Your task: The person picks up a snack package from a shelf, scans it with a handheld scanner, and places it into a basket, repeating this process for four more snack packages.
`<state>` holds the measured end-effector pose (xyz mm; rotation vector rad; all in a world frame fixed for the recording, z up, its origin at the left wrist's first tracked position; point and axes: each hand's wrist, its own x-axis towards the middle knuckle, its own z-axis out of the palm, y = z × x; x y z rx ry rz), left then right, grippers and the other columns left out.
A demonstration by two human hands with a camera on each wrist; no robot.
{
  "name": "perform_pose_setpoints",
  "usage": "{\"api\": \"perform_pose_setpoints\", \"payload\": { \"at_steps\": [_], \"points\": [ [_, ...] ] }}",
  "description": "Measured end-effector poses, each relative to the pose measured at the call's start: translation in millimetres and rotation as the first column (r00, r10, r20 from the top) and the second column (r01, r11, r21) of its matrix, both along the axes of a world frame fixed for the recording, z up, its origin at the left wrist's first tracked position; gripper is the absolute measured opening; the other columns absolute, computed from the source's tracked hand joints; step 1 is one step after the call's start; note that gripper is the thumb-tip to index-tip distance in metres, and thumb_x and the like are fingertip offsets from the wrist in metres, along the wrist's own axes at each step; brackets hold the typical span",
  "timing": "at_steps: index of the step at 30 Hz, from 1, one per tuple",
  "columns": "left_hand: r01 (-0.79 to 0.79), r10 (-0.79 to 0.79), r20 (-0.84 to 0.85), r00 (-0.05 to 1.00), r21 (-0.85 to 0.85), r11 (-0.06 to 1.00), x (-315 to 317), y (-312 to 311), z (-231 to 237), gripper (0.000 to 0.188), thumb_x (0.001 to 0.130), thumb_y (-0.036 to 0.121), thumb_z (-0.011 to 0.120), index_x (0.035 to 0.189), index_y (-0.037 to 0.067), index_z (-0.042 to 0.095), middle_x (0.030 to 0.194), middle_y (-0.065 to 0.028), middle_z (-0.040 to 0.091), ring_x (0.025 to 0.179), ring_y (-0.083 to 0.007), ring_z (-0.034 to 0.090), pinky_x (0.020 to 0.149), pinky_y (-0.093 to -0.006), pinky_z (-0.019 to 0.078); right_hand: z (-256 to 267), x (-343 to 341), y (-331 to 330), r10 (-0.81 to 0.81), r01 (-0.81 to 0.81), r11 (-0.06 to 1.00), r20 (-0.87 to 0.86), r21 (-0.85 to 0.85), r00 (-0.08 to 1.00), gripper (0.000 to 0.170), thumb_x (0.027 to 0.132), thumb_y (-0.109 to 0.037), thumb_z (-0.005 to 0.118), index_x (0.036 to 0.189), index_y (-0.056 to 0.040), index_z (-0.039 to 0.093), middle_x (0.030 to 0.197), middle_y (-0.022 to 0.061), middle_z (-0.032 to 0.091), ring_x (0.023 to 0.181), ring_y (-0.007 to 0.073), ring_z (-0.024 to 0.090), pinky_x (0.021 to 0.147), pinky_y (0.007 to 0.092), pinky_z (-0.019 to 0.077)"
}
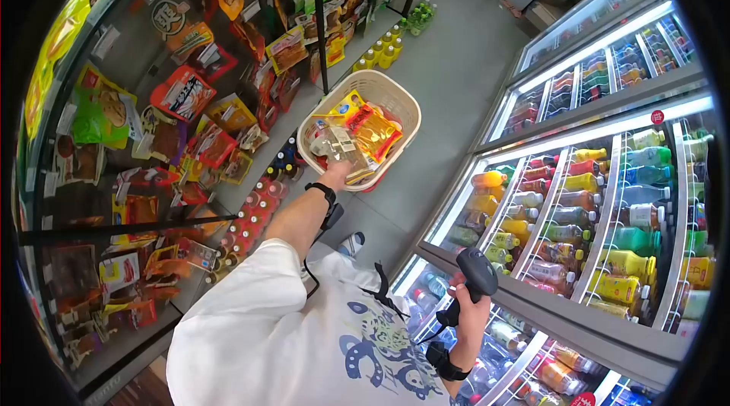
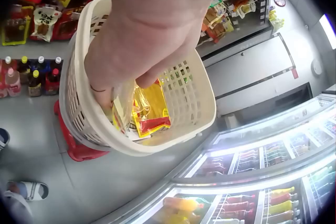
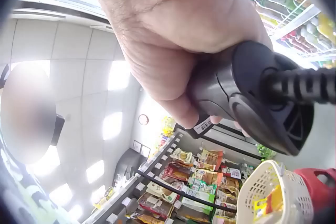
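A cream plastic basket [image 1: 417, 113] holds several snack packs, among them a red and yellow pack [image 1: 374, 134]. My left hand [image 1: 335, 176] reaches over the basket's near rim. Between its thumb and fingers it pinches a clear plastic pack [image 1: 344, 149] with a label on it, inside the basket. The left wrist view shows this hand [image 2: 149, 45] from behind, its fingertips partly hidden by the rim and the pack. Held beside my body, a black barcode scanner [image 1: 477, 272] is gripped by my right hand [image 1: 471, 311]. The right wrist view shows the fingers wrapped round the scanner's handle [image 3: 215, 85].
Something red [image 2: 79, 142] supports the basket above the grey floor [image 1: 449, 64]. Hanging snack packs [image 1: 186, 94] fill a rack on the left, with bottles [image 1: 255, 212] lined along its foot. Lit drink coolers [image 1: 578, 216] stand close on the right.
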<state>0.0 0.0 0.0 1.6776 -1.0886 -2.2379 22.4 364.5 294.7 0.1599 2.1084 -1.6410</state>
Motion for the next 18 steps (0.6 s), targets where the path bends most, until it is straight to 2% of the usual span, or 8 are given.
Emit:
{"api": "perform_pose_setpoints", "payload": {
  "at_steps": [3,4,5,6,8,14,15,18],
  "points": [
    [0.056,-0.055,-0.011,0.998,0.162,0.985,28,-19,-94,0.034,0.081,0.001,0.056,0.115,0.002,0.054,0.107,-0.0135,0.061,0.087,-0.0248,0.065,0.067,-0.0383,0.0567,0,4,-13,0.023,-0.023,1.000,0.016,0.013,1.000,0.032,0.084,-0.002,0.056,0.116,0.0013,0.055,0.103,0.0117,0.062,0.093,0.0210,0.062,0.076,0.0325,0.0537],
    [0.405,-0.421,-0.046,0.906,-0.195,0.893,27,-24,-162,0.034,0.081,0.000,0.055,0.115,0.002,0.053,0.110,-0.0149,0.059,0.088,-0.0280,0.064,0.071,-0.0429,0.0561,0,2,-13,0.051,-0.052,0.998,0.008,0.029,0.999,0.032,0.084,-0.001,0.056,0.116,0.0009,0.055,0.102,0.0110,0.062,0.092,0.0203,0.062,0.076,0.0324,0.0533],
    [0.630,-0.718,0.050,0.695,-0.523,0.574,20,-38,-222,0.033,0.081,-0.001,0.054,0.115,0.002,0.053,0.113,-0.0163,0.056,0.089,-0.0312,0.064,0.074,-0.0475,0.0554,1,-1,-12,0.079,-0.079,0.996,-0.003,0.044,0.997,0.032,0.084,-0.001,0.056,0.115,0.0006,0.055,0.101,0.0104,0.062,0.092,0.0196,0.061,0.076,0.0324,0.0530],
    [0.625,-0.717,0.041,0.696,-0.526,0.576,21,-24,-177,0.033,0.081,-0.001,0.054,0.115,0.002,0.053,0.113,-0.0163,0.056,0.089,-0.0312,0.064,0.074,-0.0475,0.0554,1,-4,-13,0.080,-0.079,0.996,-0.012,0.048,0.997,0.032,0.084,-0.001,0.056,0.115,0.0006,0.055,0.101,0.0104,0.062,0.092,0.0196,0.061,0.076,0.0324,0.0530],
    [0.215,-0.225,0.075,0.972,0.124,0.969,7,-14,-53,0.032,0.083,-0.003,0.050,0.116,0.001,0.052,0.116,-0.0177,0.055,0.090,-0.0343,0.063,0.073,-0.0481,0.0570,1,-7,-14,0.126,-0.125,0.992,-0.044,0.031,0.991,0.033,0.083,-0.001,0.057,0.116,-0.0006,0.056,0.100,0.0090,0.061,0.091,0.0185,0.061,0.077,0.0324,0.0522],
    [-0.137,0.143,-0.013,0.990,0.205,0.969,2,1,-41,0.032,0.092,-0.001,0.036,0.122,0.000,0.045,0.120,-0.0207,0.053,0.100,-0.0359,0.059,0.074,-0.0477,0.0578,6,-6,-15,0.110,-0.110,0.994,-0.076,0.009,0.991,0.034,0.082,-0.002,0.058,0.116,-0.0018,0.056,0.099,0.0080,0.062,0.091,0.0181,0.061,0.077,0.0328,0.0519],
    [-0.132,0.138,-0.017,0.990,0.205,0.970,-3,-1,-61,0.032,0.092,-0.001,0.036,0.122,0.000,0.045,0.120,-0.0207,0.053,0.100,-0.0359,0.059,0.074,-0.0477,0.0578,6,-6,-14,0.105,-0.104,0.995,-0.080,0.008,0.991,0.034,0.082,-0.002,0.058,0.116,-0.0018,0.056,0.099,0.0080,0.062,0.091,0.0181,0.061,0.077,0.0328,0.0519],
    [0.517,-0.518,0.053,0.854,-0.212,0.829,6,0,-130,0.029,0.093,0.003,0.038,0.120,0.002,0.050,0.116,-0.0198,0.056,0.095,-0.0357,0.061,0.071,-0.0455,0.0582,1,-5,-11,0.078,-0.077,0.997,-0.083,0.014,0.993,0.033,0.083,-0.002,0.058,0.115,-0.0017,0.056,0.099,0.0083,0.062,0.091,0.0186,0.061,0.077,0.0335,0.0523]
  ]
}}
